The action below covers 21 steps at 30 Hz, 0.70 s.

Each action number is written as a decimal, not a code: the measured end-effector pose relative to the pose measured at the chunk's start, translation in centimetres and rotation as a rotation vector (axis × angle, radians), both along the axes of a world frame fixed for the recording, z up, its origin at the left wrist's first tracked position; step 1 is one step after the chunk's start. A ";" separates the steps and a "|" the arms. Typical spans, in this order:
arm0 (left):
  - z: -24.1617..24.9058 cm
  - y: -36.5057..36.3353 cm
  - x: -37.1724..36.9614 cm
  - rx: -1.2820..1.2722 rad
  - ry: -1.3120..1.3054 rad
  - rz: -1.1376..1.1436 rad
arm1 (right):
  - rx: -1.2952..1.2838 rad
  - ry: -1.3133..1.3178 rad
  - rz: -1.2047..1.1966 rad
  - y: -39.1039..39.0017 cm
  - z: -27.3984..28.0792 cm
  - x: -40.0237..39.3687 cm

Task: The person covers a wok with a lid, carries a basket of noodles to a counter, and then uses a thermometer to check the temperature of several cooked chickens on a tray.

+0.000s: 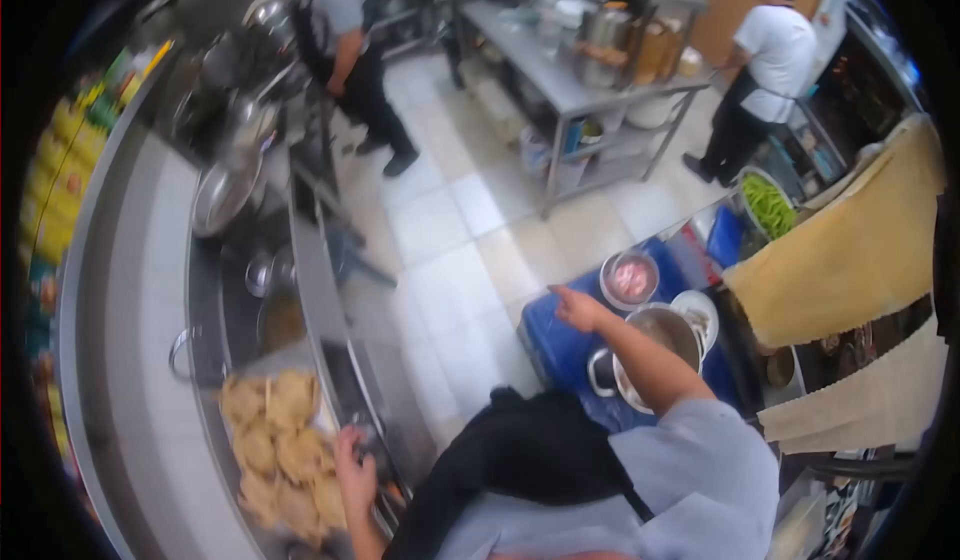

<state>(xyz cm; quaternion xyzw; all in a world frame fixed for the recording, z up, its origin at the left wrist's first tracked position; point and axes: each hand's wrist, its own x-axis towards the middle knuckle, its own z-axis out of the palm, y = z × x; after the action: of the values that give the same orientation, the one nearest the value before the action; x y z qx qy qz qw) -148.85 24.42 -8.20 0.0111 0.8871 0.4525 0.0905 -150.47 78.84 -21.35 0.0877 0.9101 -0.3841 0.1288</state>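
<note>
My left hand [357, 468] is at the front edge of the steel counter, fingers slightly apart beside a small dark fitting. Just left of it, a tray holds several pale yellow pieces that look like chicken [275, 450]. My right arm reaches forward across a large steel pot [668, 332] on a blue surface [560, 345]. At its end my right hand [580, 310] is in the air with the index finger stretched out and nothing in it. Near that hand stands a metal bowl of pink meat [630, 279]. A white plate [697, 318] is beside the pot.
Pans [225, 195] line the stove on the left, where a person [345, 50] stands. Another person [768, 60] is at the back right. A steel table [560, 90] stands across the tiled floor [450, 260]. Green vegetables [768, 205] and hanging yellowish cloths [840, 250] are at right.
</note>
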 end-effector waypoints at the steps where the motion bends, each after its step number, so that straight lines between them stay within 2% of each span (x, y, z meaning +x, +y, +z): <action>1: -1.3 0.5 -2.2 -0.069 -0.001 -0.039 | 0.035 0.030 -0.038 2.3 1.1 -1.4; 3: -1.6 1.7 -5.6 -0.067 0.007 -0.102 | 0.052 0.160 -0.215 5.6 2.2 -2.7; 4: -1.6 2.4 -7.4 -0.099 -0.008 -0.126 | 0.077 0.122 -0.312 6.8 4.4 -3.4; 10: -3.2 6.5 -21.3 0.027 0.060 -0.245 | 0.228 0.339 -0.699 14.9 11.0 -7.5; 12: -2.2 7.4 -26.2 -0.020 0.100 -0.304 | 0.249 0.410 -0.803 16.8 12.1 -8.3; 14: -2.0 7.8 -31.2 0.014 0.102 -0.310 | 0.314 0.495 -1.061 18.1 12.5 -8.7; 17: -2.0 8.4 -38.0 0.037 0.165 -0.338 | 0.310 0.439 -1.208 19.0 12.3 -8.4; 19: -3.1 8.5 -42.7 0.116 0.080 -0.371 | 0.351 0.440 -1.225 18.7 12.0 -8.4; 21: -4.3 9.6 -46.6 0.100 0.118 -0.453 | 0.195 0.406 -1.293 18.0 11.8 -8.2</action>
<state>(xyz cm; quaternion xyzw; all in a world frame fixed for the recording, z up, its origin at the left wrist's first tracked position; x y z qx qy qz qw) -195.48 34.01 -12.47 0.2408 0.8422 0.4625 0.1373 -158.63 96.80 -9.58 0.5509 0.7114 -0.3090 -0.3080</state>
